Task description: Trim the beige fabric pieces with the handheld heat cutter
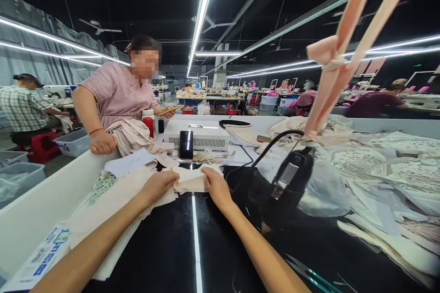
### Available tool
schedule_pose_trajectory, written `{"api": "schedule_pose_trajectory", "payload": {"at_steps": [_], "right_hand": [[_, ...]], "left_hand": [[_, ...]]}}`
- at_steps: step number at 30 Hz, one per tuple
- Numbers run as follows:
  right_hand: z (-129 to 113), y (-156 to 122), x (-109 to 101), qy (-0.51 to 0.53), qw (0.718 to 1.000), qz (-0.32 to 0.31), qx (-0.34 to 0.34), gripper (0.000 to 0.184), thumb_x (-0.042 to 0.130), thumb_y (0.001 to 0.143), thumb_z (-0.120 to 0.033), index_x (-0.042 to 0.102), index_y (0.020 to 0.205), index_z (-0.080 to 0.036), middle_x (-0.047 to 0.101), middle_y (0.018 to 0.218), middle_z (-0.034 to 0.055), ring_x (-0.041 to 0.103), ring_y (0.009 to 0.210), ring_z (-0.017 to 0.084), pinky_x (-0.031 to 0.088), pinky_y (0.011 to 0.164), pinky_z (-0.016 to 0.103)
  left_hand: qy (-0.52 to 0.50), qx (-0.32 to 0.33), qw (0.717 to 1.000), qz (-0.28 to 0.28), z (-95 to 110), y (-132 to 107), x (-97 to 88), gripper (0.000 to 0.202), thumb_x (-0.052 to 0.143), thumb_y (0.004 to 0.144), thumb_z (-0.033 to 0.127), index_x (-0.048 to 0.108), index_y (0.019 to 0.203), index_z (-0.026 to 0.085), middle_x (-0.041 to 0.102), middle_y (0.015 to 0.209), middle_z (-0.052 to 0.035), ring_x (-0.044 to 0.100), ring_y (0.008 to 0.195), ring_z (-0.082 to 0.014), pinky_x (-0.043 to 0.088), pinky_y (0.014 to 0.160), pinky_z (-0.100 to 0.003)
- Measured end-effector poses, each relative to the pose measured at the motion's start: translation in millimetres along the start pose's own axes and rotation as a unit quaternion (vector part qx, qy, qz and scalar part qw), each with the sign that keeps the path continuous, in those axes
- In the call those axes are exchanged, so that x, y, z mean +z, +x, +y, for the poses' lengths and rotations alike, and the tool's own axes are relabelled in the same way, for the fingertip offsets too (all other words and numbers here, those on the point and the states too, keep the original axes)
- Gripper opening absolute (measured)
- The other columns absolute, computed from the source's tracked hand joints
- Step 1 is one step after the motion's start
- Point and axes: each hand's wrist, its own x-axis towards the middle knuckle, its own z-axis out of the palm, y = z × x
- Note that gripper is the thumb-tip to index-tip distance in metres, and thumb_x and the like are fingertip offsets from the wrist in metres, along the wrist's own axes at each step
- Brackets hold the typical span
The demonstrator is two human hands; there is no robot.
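Observation:
My left hand [158, 186] and my right hand [216, 186] both press on a small cream fabric piece [189, 180] lying on the glossy black table [165, 247]. The left fingers pinch its left edge, the right fingers hold its right edge. More cream cloth [113, 201] spreads under my left forearm. A black iron-like tool [292, 174] with a cable stands just right of my right hand.
A person in a pink top [117, 94] sits across at the left, holding a phone. A white box machine [197, 135] with a dark phone [186, 144] stands ahead. Lace pieces [385, 165] pile at right; pink straps [343, 50] hang above. Scissors [309, 274] lie near.

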Motion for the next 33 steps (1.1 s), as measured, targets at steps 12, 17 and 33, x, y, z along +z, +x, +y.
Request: {"api": "schedule_pose_trajectory", "payload": {"at_steps": [12,17,33], "right_hand": [[8.6,-10.3,7.1,-0.205,0.976,-0.066,0.011,0.023,0.054,0.097,-0.013,0.065,0.118,-0.016,0.067,0.125,0.0085,0.064,0.11,0.023,0.051,0.095,0.043],[-8.2,-16.2,1.8,-0.257,0.965,-0.046,0.028,0.032,0.046,0.094,-0.006,0.068,0.114,-0.016,0.064,0.123,0.0154,0.058,0.111,0.029,0.046,0.088,0.039],[-9.0,-27.7,10.0,-0.23,0.969,-0.092,0.013,0.048,0.04,0.091,-0.003,0.061,0.131,-0.018,0.062,0.136,0.0141,0.058,0.121,0.03,0.045,0.098,0.038]], "left_hand": [[0.084,0.007,0.995,-0.048,-13.7,-6.6,22.1,0.033,0.047,0.094,0.013,0.071,0.114,0.023,0.073,0.12,-0.0059,0.068,0.11,-0.0245,0.052,0.095,-0.033],[0.088,-0.034,0.995,-0.026,-6.9,-7.1,9.1,0.046,0.044,0.086,0.004,0.071,0.119,0.023,0.072,0.123,-0.0052,0.067,0.114,-0.0239,0.05,0.101,-0.034],[0.143,-0.067,0.984,-0.087,15.3,22.5,41.3,0.042,0.045,0.1,0.028,0.054,0.14,0.018,0.047,0.152,-0.0153,0.041,0.142,-0.0328,0.035,0.114,-0.056]]}}
